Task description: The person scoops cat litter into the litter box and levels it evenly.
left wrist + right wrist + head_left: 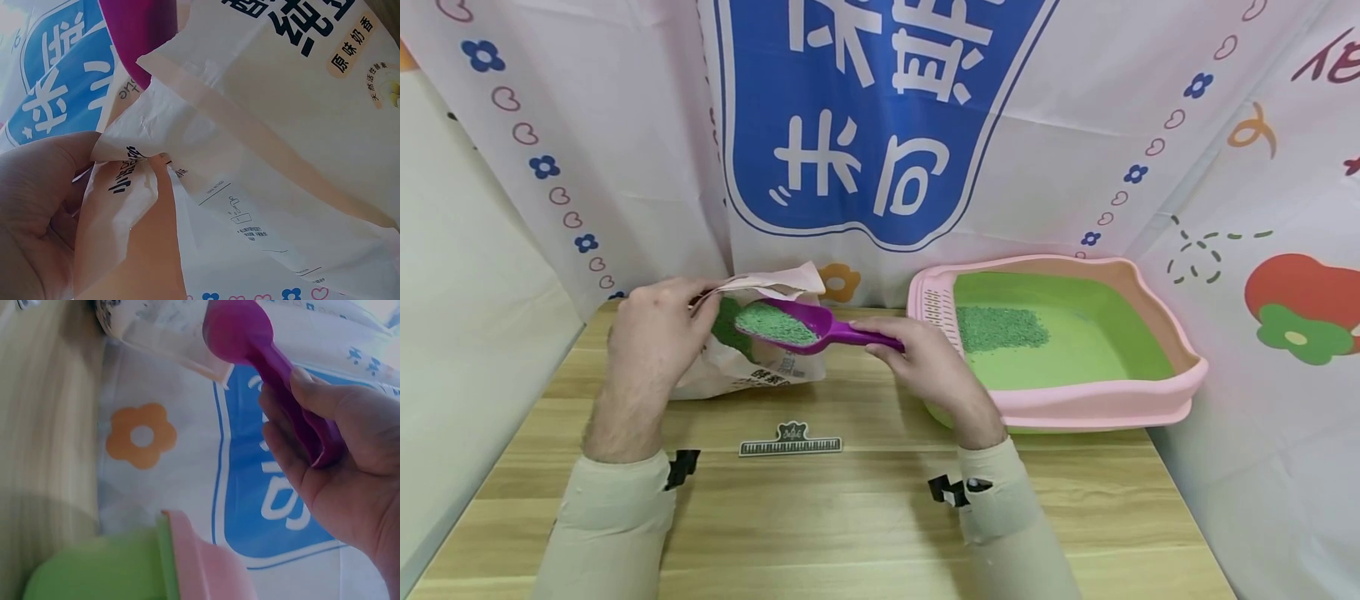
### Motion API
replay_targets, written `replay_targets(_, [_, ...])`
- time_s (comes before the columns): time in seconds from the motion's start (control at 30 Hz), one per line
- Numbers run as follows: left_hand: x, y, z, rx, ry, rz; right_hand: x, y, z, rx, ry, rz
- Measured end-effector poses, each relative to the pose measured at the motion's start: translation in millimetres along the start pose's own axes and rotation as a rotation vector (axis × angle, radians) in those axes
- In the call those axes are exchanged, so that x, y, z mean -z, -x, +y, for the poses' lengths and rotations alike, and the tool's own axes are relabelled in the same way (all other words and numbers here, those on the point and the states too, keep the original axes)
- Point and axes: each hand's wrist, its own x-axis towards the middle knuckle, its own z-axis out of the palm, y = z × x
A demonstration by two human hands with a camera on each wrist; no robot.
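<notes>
In the head view my right hand (928, 358) grips the handle of a purple scoop (827, 327), whose bowl carries green cat litter pellets (775, 323). The bowl sits at the mouth of a pale paper bag (722, 379) with green pellets inside. My left hand (658, 333) pinches the bag's top edge; the left wrist view shows the thumb and fingers at the folded rim (140, 162). To the right stands a pink and green litter box (1075, 404) with a patch of green pellets (1003, 328) on its floor. The right wrist view shows fingers curled round the scoop handle (287, 394).
A piano-patterned clip (791, 440) lies on the wooden table (850, 525) in front of the bag. Behind everything hangs a printed white cloth (1037, 167) with a blue panel. Another patterned cloth (1285, 433) hangs at the right.
</notes>
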Motion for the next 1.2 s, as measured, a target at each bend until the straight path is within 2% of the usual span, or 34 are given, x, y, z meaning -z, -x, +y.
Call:
replay_targets(0.27, [0.3, 0.3, -0.8, -0.008, 0.022, 0.015, 23, 11.5, 7, 0.002, -0.004, -0.019])
replay_targets(0.63, [0.7, 0.1, -1.6, -0.001, 0.019, 0.011, 51, 26.3, 18, 0.029, 0.032, 0.0])
replay_targets(1.0, [0.7, -0.3, -1.3, 0.009, 0.012, 0.0, 78, 41.7, 28, 0.001, 0.048, 0.043])
replay_targets(1.2, [0.5, -0.6, -0.3, 0.006, 0.013, 0.003, 91, 50.6, 38, -0.043, 0.038, 0.081])
